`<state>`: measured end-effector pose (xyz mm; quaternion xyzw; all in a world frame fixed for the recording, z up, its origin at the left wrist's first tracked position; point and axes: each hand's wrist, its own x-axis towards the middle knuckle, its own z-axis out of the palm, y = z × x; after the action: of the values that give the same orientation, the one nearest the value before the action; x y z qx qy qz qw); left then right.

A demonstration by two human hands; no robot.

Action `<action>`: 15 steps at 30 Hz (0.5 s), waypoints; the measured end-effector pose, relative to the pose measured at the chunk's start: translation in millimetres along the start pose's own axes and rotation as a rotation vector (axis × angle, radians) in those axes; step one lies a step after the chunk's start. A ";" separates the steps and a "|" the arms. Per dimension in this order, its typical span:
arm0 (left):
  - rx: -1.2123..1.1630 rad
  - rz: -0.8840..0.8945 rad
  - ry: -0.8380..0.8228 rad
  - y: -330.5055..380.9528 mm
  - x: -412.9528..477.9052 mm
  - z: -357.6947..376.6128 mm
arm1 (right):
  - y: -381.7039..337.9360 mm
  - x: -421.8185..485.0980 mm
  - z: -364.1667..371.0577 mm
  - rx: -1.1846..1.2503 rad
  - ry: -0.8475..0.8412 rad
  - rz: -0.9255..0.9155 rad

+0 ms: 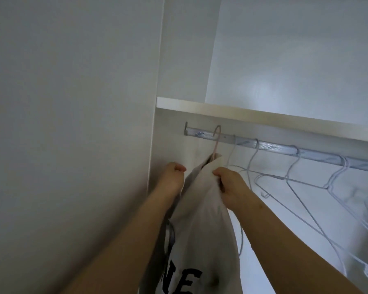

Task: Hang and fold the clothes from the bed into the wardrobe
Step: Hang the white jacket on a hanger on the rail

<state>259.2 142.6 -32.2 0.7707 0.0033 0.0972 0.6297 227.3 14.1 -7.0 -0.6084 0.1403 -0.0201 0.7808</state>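
Observation:
A pale beige T-shirt with black letters hangs from a pink hanger hooked over the metal wardrobe rail near its left end. My right hand grips the shirt's fabric near the collar, on the right shoulder side. My left hand is on the shirt's left side with fingers curled; whether it holds cloth is hidden behind the fabric fold.
Several empty white wire hangers hang along the rail to the right. A white shelf runs just above the rail. The wardrobe's white side panel stands close on the left.

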 end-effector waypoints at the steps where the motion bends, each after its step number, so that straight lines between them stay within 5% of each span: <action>1: -0.006 0.004 0.011 -1.4 8.1 1.4 | -5.0 9.6 4.1 0.008 -0.005 -0.009; 15: -0.059 -0.051 0.085 -19.9 43.7 18.1 | 5.4 107.2 41.6 -0.140 -0.141 0.005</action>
<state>307.3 134.8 -48.6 0.7466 0.0469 0.1137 0.6538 339.5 33.1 -23.9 -0.6611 0.0876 0.0347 0.7443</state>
